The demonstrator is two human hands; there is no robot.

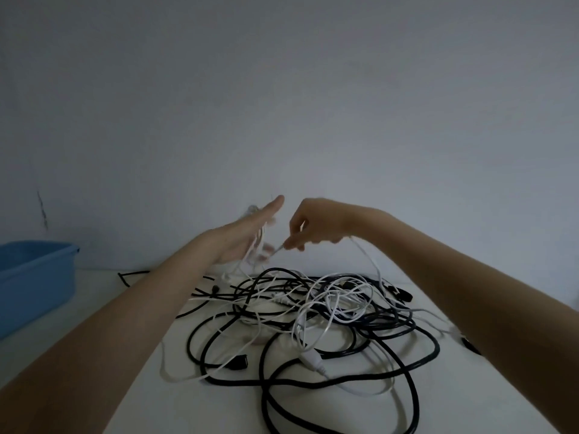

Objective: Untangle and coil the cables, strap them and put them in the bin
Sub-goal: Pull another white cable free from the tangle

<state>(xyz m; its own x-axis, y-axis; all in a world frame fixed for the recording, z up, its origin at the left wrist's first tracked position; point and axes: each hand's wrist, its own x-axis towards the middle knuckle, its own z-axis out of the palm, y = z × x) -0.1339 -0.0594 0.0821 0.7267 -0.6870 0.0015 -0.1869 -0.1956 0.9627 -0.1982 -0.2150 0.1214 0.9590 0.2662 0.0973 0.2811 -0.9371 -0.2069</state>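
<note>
A tangle of black and white cables lies on the white table. Above its far edge I hold both hands raised. My left hand is flat with straight fingers, and loops of a white cable hang wound around it. My right hand pinches the same white cable near the left palm; the cable runs under my right wrist and drops into the pile. The fingers of the left hand are blurred.
A blue plastic bin stands at the left edge of the table against the wall. Black cable ends stick out at the pile's right. A plain wall rises right behind the table.
</note>
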